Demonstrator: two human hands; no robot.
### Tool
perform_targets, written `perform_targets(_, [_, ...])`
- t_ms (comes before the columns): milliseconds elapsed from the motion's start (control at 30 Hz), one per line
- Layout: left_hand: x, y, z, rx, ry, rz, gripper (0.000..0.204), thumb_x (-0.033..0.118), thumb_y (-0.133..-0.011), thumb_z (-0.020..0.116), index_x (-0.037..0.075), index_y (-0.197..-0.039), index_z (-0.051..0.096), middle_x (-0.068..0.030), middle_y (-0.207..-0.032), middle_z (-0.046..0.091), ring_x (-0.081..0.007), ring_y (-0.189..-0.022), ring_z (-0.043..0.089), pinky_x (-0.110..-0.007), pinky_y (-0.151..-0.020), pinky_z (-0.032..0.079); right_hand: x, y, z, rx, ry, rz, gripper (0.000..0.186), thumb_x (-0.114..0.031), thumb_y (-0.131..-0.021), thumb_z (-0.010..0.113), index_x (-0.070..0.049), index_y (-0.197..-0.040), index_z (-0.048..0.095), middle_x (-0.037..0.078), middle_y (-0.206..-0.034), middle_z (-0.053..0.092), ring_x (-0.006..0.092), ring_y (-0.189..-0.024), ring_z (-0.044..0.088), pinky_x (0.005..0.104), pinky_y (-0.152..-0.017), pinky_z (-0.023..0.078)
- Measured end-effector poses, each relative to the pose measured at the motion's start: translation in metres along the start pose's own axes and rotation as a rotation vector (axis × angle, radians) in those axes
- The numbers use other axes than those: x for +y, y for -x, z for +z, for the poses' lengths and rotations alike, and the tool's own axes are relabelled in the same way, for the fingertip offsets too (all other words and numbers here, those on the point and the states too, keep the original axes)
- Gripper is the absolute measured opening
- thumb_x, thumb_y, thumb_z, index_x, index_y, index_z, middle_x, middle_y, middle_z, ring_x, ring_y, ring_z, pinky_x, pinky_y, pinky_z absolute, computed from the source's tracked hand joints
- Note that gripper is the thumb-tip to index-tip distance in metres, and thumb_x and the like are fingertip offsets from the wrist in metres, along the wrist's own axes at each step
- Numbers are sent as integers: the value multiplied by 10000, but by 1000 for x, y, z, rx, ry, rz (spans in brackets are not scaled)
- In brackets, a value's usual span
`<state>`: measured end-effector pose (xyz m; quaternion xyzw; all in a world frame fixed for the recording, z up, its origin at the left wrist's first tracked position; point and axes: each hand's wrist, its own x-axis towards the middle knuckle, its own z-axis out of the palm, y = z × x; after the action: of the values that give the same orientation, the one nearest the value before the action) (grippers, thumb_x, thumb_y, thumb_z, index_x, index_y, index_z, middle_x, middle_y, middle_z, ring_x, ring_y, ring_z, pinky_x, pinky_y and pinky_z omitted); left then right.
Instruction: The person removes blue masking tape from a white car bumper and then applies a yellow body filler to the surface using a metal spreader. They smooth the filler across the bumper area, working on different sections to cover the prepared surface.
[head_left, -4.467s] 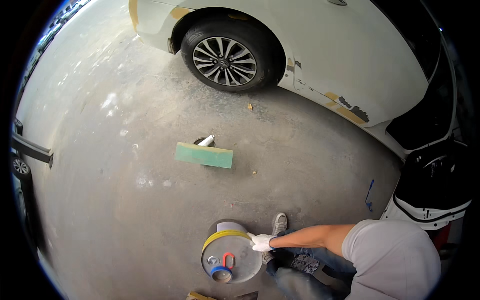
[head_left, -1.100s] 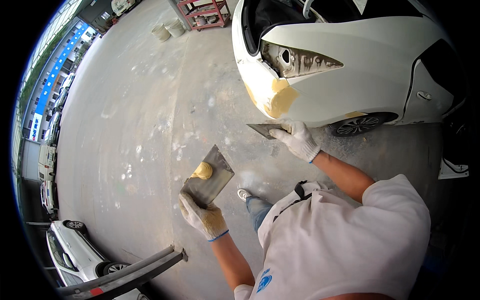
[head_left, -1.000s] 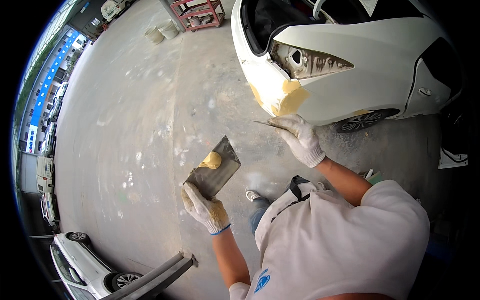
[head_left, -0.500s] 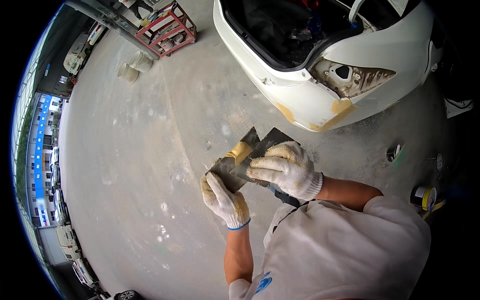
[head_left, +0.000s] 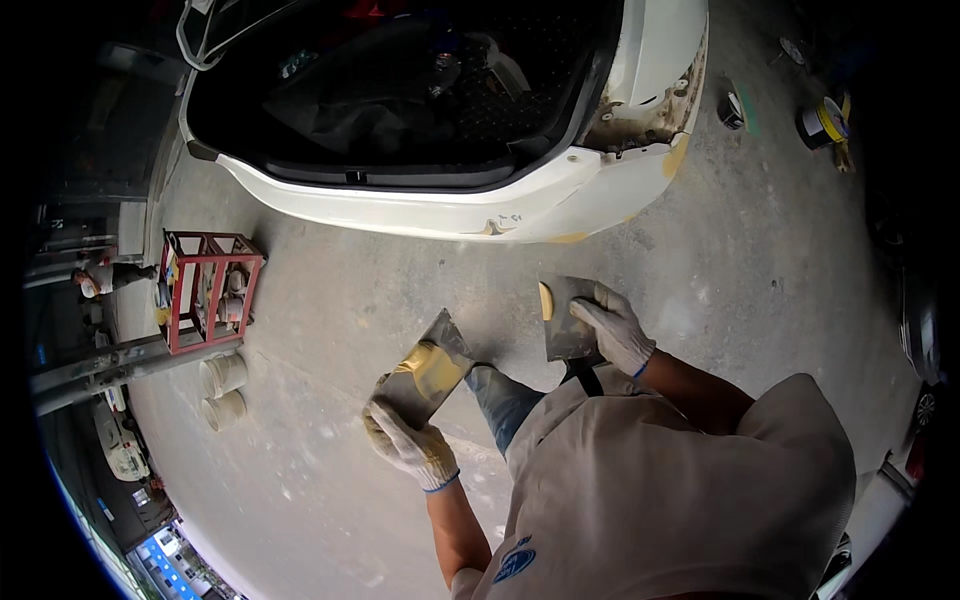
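Note:
My left hand (head_left: 408,447), in a white knit glove stained yellow, grips a dark flat putty spreader (head_left: 410,393) by its near end. Yellow putty (head_left: 436,367) is smeared across that blade. In my right hand (head_left: 618,332), also gloved, is a second dark putty spreader (head_left: 571,338), with a strip of putty along its left edge. The two blades are apart, over the floor. Beyond them stands a white car (head_left: 400,207) with its trunk uncovered. Yellow filler patches (head_left: 568,238) show on the bumper, and the right lamp recess (head_left: 640,128) is bare.
A red cart (head_left: 210,290) holding assorted items stands at the left, with two pale buckets (head_left: 222,376) in front of it. A person (head_left: 105,278) is behind the cart. Open cans (head_left: 822,124) sit on the floor at the far right, beside the car.
My hands have drawn apart, separating the two spreaders that overlapped before. Putty now shows on the right blade's edge. The view has swung, bringing the car's rear across the top.

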<state>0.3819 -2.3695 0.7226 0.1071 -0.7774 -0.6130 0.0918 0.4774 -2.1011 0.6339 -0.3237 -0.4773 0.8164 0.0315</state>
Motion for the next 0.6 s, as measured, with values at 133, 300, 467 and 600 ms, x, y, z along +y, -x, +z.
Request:
perform_targets(133, [-44, -87, 11, -448, 97, -148, 410, 371, -1005, 495, -17, -1098, 593, -121, -1075, 606, -197, -988, 566, -321, -866, 473, 59, -16, 28, 399, -475, 55, 289, -61, -933, 595, 7, -1210, 555, 75, -1068, 642, 138, -969, 636, 281, -844, 534])
perform_targets(300, [-120, -181, 7, -859, 44, -270, 449, 388, -973, 552, -47, -1081, 575, -166, -1055, 638, -222, -953, 631, -354, -861, 528, 162, -32, 65, 550, -435, -83, 285, -30, -944, 568, 13, -1225, 584, 81, -1124, 638, 135, -1000, 620, 276, -883, 526])
perform_targets(467, [-166, -231, 10, -999, -130, -298, 415, 340, -980, 527, -60, -1074, 576, -169, -1049, 639, -223, -945, 628, -344, -857, 523, 197, -73, 102, 690, 762, -497, 330, -5, -872, 610, -123, -1176, 652, 48, -1157, 637, 194, -1082, 607, 370, -943, 506])
perform_targets(600, [-217, -243, 26, -1046, -184, -270, 365, 280, -989, 489, -70, -1042, 579, -185, -1005, 645, -228, -913, 633, -340, -833, 524, 193, -123, 76, 669, 1468, -952, 368, -113, -793, 688, -234, -1140, 676, -39, -1178, 624, 187, -1045, 602, 399, -943, 495])
